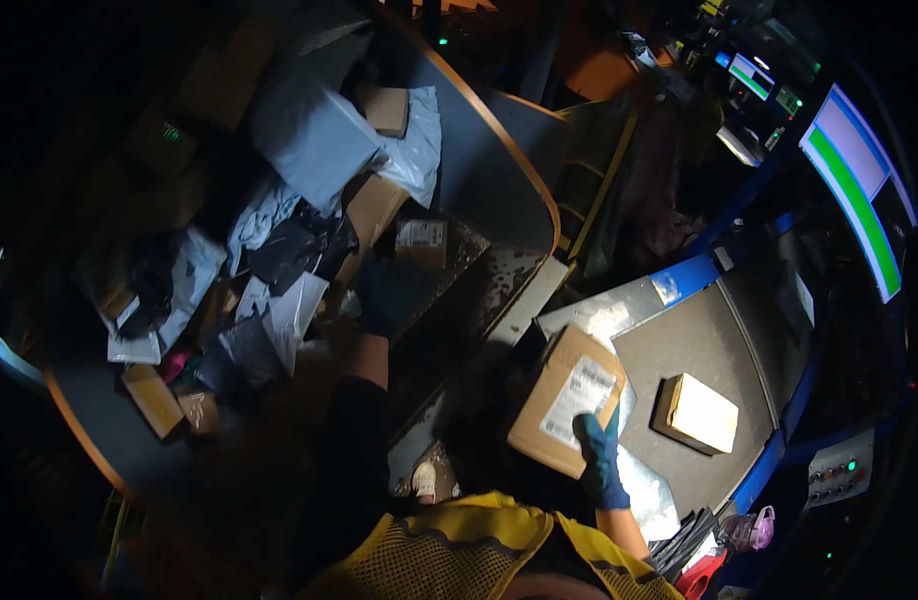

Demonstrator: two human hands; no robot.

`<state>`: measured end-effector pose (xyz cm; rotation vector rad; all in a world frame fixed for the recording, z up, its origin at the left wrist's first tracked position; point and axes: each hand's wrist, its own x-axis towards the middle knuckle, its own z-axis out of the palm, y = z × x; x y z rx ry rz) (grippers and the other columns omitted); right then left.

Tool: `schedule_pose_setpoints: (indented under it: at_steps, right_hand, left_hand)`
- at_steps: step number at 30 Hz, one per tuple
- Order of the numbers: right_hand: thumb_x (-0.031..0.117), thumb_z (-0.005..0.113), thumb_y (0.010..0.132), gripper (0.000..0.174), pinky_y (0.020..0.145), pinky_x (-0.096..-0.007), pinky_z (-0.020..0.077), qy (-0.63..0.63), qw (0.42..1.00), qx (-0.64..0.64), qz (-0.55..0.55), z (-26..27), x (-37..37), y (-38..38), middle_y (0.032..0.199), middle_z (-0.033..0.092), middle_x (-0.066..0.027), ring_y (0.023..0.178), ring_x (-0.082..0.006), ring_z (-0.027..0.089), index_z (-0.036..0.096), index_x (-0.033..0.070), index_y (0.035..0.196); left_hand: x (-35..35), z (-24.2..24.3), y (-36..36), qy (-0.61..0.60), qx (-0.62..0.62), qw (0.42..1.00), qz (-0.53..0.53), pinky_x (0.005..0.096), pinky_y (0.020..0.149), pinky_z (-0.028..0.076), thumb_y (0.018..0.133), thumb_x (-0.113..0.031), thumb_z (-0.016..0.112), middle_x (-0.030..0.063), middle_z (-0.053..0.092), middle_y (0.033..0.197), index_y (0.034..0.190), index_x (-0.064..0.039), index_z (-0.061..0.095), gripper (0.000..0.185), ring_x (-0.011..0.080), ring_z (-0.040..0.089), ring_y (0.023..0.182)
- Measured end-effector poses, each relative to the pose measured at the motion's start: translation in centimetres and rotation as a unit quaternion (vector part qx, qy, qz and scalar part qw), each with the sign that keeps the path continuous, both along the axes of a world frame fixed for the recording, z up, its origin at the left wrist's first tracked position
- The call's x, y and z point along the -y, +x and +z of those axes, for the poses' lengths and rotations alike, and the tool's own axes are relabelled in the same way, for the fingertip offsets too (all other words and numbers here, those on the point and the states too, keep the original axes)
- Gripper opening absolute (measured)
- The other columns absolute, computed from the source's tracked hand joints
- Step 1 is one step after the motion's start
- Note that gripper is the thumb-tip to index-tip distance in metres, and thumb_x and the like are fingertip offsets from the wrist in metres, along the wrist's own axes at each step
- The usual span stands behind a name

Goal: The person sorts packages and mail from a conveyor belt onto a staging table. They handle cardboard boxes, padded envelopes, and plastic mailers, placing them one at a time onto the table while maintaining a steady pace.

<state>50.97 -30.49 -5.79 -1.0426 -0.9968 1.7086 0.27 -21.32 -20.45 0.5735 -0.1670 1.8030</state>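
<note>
My right hand point(600, 457), in a dark teal glove, grips the lower right edge of a cardboard box point(553, 375) that bears a white printed label. The box is held beside the metal edge of a conveyor belt point(639, 345). A smaller box point(697, 415), brightly lit on top, sits on that belt. My left hand point(388, 292), also gloved, reaches to the pile of parcels and lies in shadow. Close to its fingers is a small labelled cardboard box point(421, 244). Whether the left hand touches anything is too dark to tell.
White mailer bags point(316, 146), black plastic bags point(294, 247) and cardboard boxes heap up on the left, within an orange-edged chute wall point(504, 131). At the right are a lit screen point(856, 165) and a button panel point(840, 471). A purple-lidded bottle point(755, 529) stands near the belt's lower end.
</note>
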Motion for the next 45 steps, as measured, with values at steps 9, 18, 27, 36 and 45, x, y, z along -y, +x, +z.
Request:
schedule_pose_setpoints:
  at_steps: [9,18,27,36,45]
  right_hand:
    - [0.012,0.069,0.092,0.076,0.089,-0.0277,0.0552,-0.048,0.997,0.056,0.000,2.3,3.4,-1.4,0.131,0.059,-0.0070,0.109,-0.0157,0.063,0.032,0.009,0.159]
    - [0.019,0.072,0.092,0.073,0.079,-0.0219,0.0510,0.000,0.999,0.041,-0.031,1.7,2.0,0.9,0.114,0.059,-0.0018,0.091,-0.0087,0.057,0.038,0.007,0.155]
    - [0.026,0.074,0.094,0.074,0.081,-0.0210,0.0473,0.018,0.998,0.050,-0.037,-2.6,-0.5,5.1,0.109,0.057,0.0008,0.091,-0.0092,0.054,0.038,0.007,0.156]
    - [0.032,0.074,0.095,0.080,0.098,-0.0270,0.0487,0.006,0.996,0.017,-0.089,0.0,3.5,4.4,0.125,0.060,-0.0042,0.109,-0.0135,0.058,0.034,0.007,0.160]
    - [0.038,0.046,0.109,0.065,0.120,-0.0427,0.0341,0.144,0.964,0.018,-0.222,-9.6,-1.9,16.9,0.155,0.048,-0.0137,0.141,-0.0262,0.047,0.033,-0.003,0.159]
  left_hand:
    - [-6.5,-2.9,-5.6,-0.074,0.179,0.939,0.283,0.0493,0.109,0.050,0.108,-0.018,0.052,0.0185,0.056,0.141,0.139,0.002,0.054,0.037,0.0335,0.057,0.125]
    - [8.9,2.7,2.9,-0.109,0.191,0.975,0.029,0.0403,0.103,0.057,0.107,-0.028,0.054,0.0207,0.052,0.151,0.147,-0.001,0.050,0.048,0.0302,0.060,0.128]
    - [17.5,9.0,15.1,-0.191,0.151,0.969,-0.029,0.0358,0.089,0.062,0.106,-0.030,0.056,0.0125,0.073,0.123,0.124,-0.002,0.066,0.034,0.0238,0.072,0.105]
    - [18.8,14.1,16.6,-0.213,0.166,0.963,0.015,0.0425,0.101,0.060,0.104,-0.029,0.061,0.0192,0.065,0.132,0.131,0.004,0.060,0.042,0.0326,0.067,0.118]
    - [24.2,15.1,16.8,-0.006,0.228,0.973,0.045,0.0437,0.116,0.049,0.106,-0.024,0.059,0.0215,0.046,0.156,0.154,0.000,0.040,0.057,0.0328,0.051,0.140]
